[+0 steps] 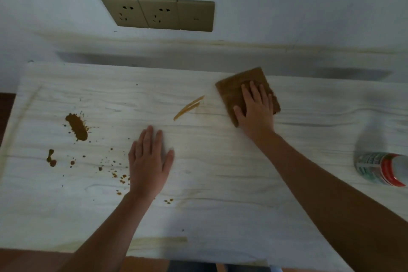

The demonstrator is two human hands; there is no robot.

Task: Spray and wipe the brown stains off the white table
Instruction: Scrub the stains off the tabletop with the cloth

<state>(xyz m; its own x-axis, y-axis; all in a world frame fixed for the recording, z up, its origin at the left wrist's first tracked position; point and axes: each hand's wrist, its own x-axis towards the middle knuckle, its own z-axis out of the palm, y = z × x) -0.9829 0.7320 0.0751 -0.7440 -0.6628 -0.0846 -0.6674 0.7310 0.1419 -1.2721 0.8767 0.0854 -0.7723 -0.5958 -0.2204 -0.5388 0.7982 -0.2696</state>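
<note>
Toward the far right of the white table (220, 216), the right hand (256, 110) lies flat on a brown cloth (234, 90), fingers straight and spread, pressing it down rather than clutching it. The left hand (149, 161) rests palm-down nearer the middle, fingers straight, holding nothing. Plenty left to do, by my reckoning: a thin smeared streak (188, 107) sits just left of the cloth, a thick brown blotch (76, 127) waits at far left with a smaller blob (51, 158) below it, and fine specks (114, 172) scatter beside the left wrist. The spray bottle (382, 169) stands at the right edge, untouched by either hand.
</note>
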